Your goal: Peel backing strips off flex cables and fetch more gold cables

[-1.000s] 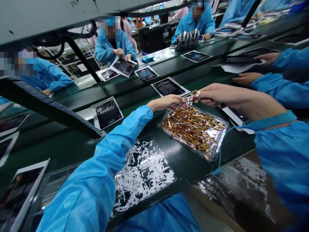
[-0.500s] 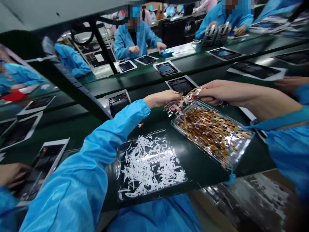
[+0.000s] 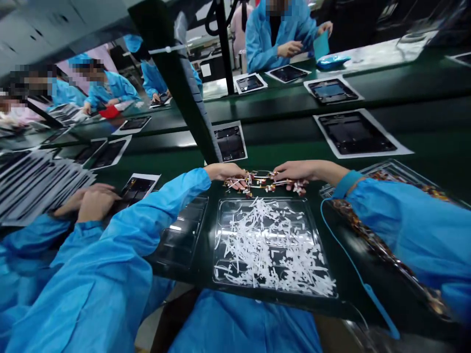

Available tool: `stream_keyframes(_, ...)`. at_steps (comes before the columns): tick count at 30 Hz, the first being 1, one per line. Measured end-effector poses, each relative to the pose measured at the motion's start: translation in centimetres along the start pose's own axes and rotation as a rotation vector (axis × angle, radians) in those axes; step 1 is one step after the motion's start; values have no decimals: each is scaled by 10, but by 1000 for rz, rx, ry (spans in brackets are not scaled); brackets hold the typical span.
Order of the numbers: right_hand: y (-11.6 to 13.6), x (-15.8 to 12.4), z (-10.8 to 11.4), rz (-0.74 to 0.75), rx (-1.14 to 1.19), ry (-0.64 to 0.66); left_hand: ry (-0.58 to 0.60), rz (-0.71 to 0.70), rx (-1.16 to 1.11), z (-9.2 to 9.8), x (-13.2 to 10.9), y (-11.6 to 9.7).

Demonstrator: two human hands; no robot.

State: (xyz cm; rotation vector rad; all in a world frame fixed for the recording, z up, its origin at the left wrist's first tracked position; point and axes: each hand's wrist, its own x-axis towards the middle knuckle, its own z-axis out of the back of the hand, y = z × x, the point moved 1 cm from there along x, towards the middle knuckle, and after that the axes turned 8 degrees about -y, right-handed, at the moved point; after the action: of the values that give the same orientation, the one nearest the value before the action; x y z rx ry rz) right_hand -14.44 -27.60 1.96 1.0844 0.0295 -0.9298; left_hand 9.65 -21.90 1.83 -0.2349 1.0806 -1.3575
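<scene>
My left hand [image 3: 227, 172] is closed on the left part of a loose bunch of small flex cables [image 3: 262, 182], thin white strips with gold and reddish-brown ends. My right hand [image 3: 303, 170] pinches the right part of the same bunch, and several strips stretch between the hands. Just below the hands lies a clear plastic tray [image 3: 216, 255] with many white paper-like strips [image 3: 253, 245] scattered in it. Under and beyond my right forearm is another clear tray [image 3: 392, 164] of amber flex cables [image 3: 371, 233], partly hidden by the sleeve.
Beyond my hands, black panels on white sheets [image 3: 358, 132] lie along the green line. A dark post [image 3: 191, 93] rises left of centre. At left are a co-worker's hands [image 3: 90, 201], a stack of sheeted panels [image 3: 40, 189] and a clear tray [image 3: 182, 240]. A blue cord [image 3: 349, 260] hangs at right.
Both hands have come from above the amber cable tray to behind the white-strip tray, bringing the flex cables along. The bunch is now spread between them. The view has turned left.
</scene>
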Motion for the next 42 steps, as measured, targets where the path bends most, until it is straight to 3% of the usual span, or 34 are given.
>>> stream_keyframes(4, -19, 12, 12, -43, -207, -115, -20, -18, 54, 3, 8, 14)
stream_keyframes(9, -23, 13, 35, 5, -522, -314, -219, -126, 186, -1, 8, 20)
stream_keyframes(11, -21, 10, 37, 57, -612, -356, -247, -157, 252, -2, 5, 21)
stream_keyframes(14, -16, 4, 27, 129, -704, -376, -274, -192, 349, 3, -4, 22)
stream_keyframes(20, -18, -8, -21, 238, -764, -369, -471, -328, 573, 1, -36, 21)
stream_keyframes(24, -26, -4, -31, 230, -732, -347, -500, -539, 694, -19, -48, 17)
stream_keyframes(28, -20, -1, -21, 232, -629, -288, -330, -810, 820, -34, -35, 12)
stream_keyframes(35, -17, -19, -7, 180, -260, -267, -234, -777, 674, -22, -3, 7)
stream_keyframes(42, -15, -28, 0, 125, -1, -352, -346, -724, 416, -21, -16, -6)
